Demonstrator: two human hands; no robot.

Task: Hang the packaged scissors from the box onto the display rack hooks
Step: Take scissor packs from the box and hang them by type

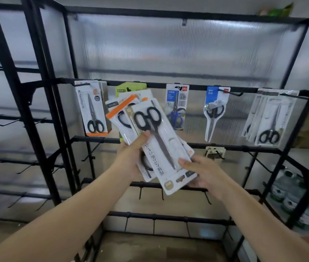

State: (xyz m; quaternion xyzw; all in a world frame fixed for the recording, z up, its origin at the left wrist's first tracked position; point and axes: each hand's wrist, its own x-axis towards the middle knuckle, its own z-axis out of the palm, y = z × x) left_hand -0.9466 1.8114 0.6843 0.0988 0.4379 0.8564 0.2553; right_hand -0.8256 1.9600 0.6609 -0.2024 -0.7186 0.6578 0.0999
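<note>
left hand [131,157]: grips a fanned stack of scissor packs [131,114] from below, thumb over the front, keeping spares ready.
right hand [203,173]: pinches the lower end of the top pack [161,146], likely peeling it off.
rack [168,86]: several packs hang on the upper rail; lower hooks [207,198] bare.
box: not in view.

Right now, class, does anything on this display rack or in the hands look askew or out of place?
Yes. The stack of scissor packs held by the left hand and right hand is fanned unevenly and upside down, handles up, unlike the hanging pack.
</note>
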